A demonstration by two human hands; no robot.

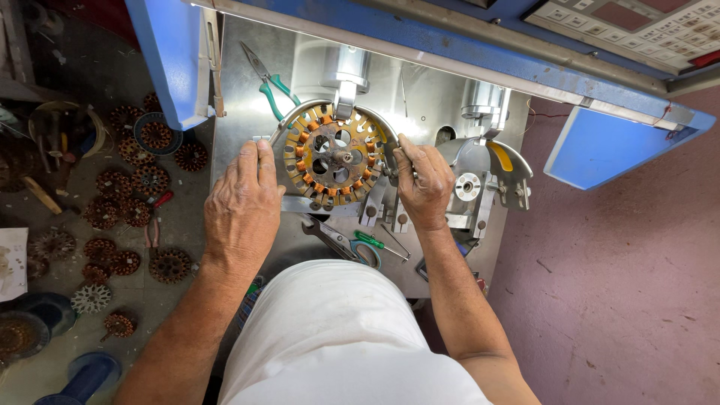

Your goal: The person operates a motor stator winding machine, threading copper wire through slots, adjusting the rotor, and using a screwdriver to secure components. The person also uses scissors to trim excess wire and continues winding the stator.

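The wound stator (334,154) sits clamped on the steel table (240,112). The left hand (241,206) lies flat at its 9 o'clock, fingers released; the right hand (424,184), at 3 o'clock, pinches something too small to tell. Judging by that closeness, a slip could snag the copper windings or nip a fingertip.

The left hand (241,206) covers the left rim of the wound stator (334,154); the right hand (422,184) hides its right edge. Both fingertips are hard to make out. The control panel (637,22) is cut off by the top edge.
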